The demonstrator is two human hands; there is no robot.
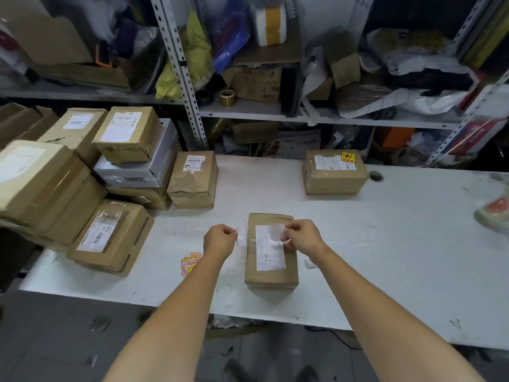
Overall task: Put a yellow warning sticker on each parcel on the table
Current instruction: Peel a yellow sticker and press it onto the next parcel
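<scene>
One parcel at the upper right of the bench carries its yellow sticker, set at the corner beside a white shipping label; no other box in view shows one. At centre frame the near parcel lies flat with only a shipping label on top, and both hands hover just above it. The right hand pinches a pale backing paper over the label, fingers curled tight. The left hand, just left of the box edge, pinches a small red-rimmed piece, probably a fresh sticker peeled from that backing, though blur makes this uncertain. A fan of loose stickers lies on the bench by the left forearm. The job looks barely begun: this box next, then the brown parcel and the pile at the left of the frame. Labels show barcodes and print too fine to read, and the scrawl on one stacked box is also illegible.
</scene>
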